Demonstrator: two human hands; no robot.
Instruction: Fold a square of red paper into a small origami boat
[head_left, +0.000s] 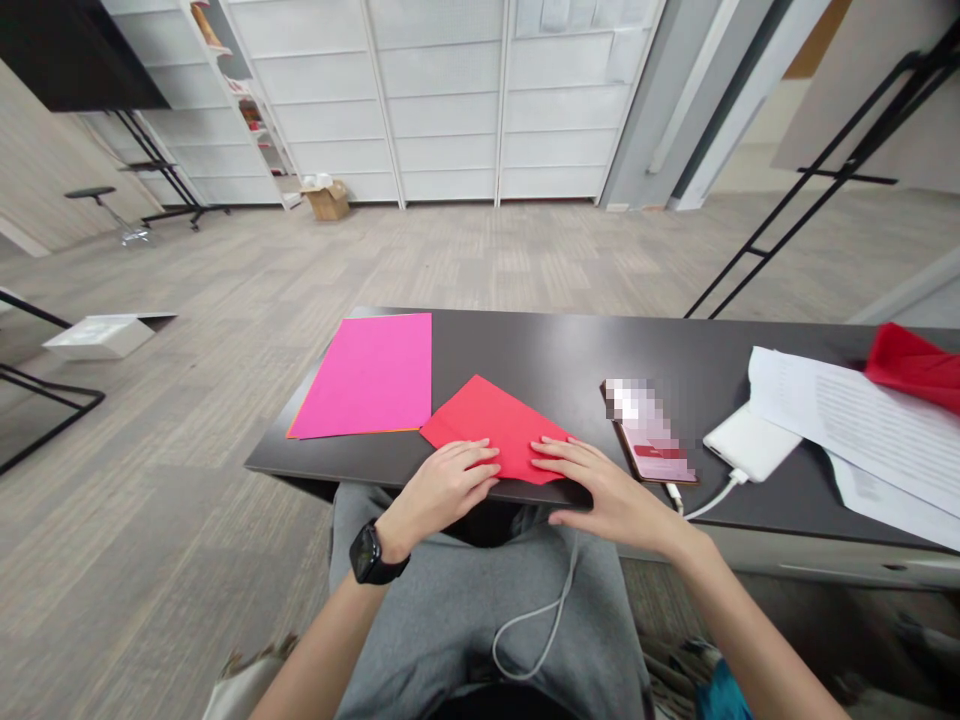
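Note:
A sheet of red paper (491,415), folded to a pointed shape, lies at the front edge of the dark table. My left hand (446,485), with a black watch on its wrist, rests its fingers on the paper's lower left part. On the lower right part lie the stretched fingers of my right hand (592,482), its thumb apart below the table edge. Both hands are open and press on the paper without gripping it; they cover part of its near side. To the left is a stack of pink paper (367,375) with an orange edge showing beneath.
Right of my right hand lies a phone (649,435), cabled beside a white power bank (752,442). Printed sheets (862,420) and a red item (915,365) are farther right on the table (540,340). A white cable (555,610) hangs over my lap.

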